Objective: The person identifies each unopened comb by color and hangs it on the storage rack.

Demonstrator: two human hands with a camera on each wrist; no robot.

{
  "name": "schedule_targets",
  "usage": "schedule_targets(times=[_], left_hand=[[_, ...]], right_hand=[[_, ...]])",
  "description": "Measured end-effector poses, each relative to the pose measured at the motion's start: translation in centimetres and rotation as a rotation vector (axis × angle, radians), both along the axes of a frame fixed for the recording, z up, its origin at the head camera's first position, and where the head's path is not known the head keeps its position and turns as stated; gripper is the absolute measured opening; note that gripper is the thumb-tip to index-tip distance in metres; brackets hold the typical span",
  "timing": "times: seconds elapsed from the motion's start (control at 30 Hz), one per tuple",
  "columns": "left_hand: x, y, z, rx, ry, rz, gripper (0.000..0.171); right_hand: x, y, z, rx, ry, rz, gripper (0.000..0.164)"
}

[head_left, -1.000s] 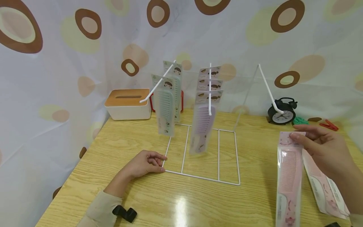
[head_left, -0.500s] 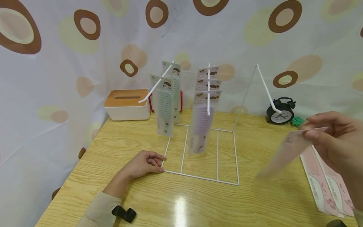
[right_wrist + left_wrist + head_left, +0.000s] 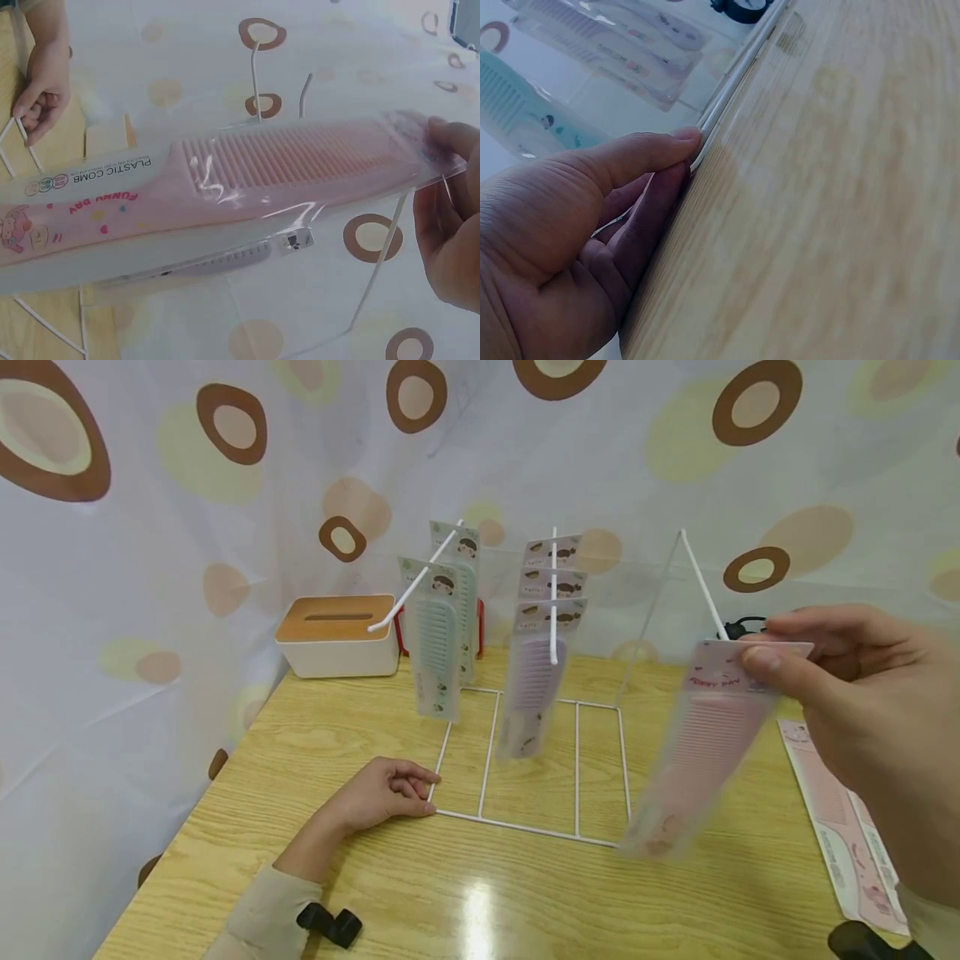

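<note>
A white wire display rack [image 3: 577,768] stands on the wooden table. My left hand [image 3: 386,793] pinches its front left corner; in the left wrist view the thumb and fingers [image 3: 671,150] meet at the wire. At the right, my right hand [image 3: 862,693] grips the top card of a packaged pink comb [image 3: 708,743]. The pack hangs tilted, its lower end toward the rack. Its card is at the front end of the rack's right hook [image 3: 703,583]; whether the hook passes through it is hidden. Packaged purple combs [image 3: 536,672] hang from the middle hook, green ones [image 3: 435,643] from the left.
More packaged pink combs [image 3: 840,835] lie on the table at the right, partly behind my right arm. A tissue box [image 3: 337,652] with a wooden lid stands back left. A black alarm clock [image 3: 742,627] is mostly hidden behind my right hand. A patterned curtain closes the back.
My right hand has brought the pink comb up and leftward from the table's right side to the right hook, the pack turning on the way. My left hand has stayed on the rack corner.
</note>
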State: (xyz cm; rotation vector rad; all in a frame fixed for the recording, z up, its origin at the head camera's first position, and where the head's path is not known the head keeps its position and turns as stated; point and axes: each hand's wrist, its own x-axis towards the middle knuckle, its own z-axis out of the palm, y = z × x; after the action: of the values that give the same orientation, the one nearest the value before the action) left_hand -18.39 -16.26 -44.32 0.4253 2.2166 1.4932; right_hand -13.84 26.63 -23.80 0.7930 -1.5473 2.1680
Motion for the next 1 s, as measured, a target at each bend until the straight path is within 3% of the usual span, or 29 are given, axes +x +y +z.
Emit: schedule_targets(times=[0.1,0.27,0.47,0.57,0.8,1.0], left_hand=[[-0.08,0.01,0.01,-0.009,0.004,0.002,0.042],[-0.02,0.03,0.14,-0.012,0.003,-0.005,0.043],[-0.03,0.1,0.18,-0.009,0.002,-0.002,0.042],[-0.08,0.13,0.1,-0.007,-0.002,0.001,0.042],[-0.14,0.0,-0.07,-0.001,-0.001,-0.003,0.042],[-0.05,0.06,0.02,-0.012,-0.008,0.003,0.042]], right_hand=[[-0.04,-0.41,0.4,0.045,-0.01,-0.074,0.031],[-0.12,-0.56,0.31,0.02,0.016,0.006,0.03],[-0.2,-0.18,0.07,0.021,0.009,-0.052,0.028],[-0.42,0.13,-0.01,-0.001,0.037,-0.017,0.027],[-0.19,0.4,-0.29,0.069,-0.03,-0.096,0.032],[-0.3,0.13,-0.13,0.028,-0.001,-0.009,0.033]])
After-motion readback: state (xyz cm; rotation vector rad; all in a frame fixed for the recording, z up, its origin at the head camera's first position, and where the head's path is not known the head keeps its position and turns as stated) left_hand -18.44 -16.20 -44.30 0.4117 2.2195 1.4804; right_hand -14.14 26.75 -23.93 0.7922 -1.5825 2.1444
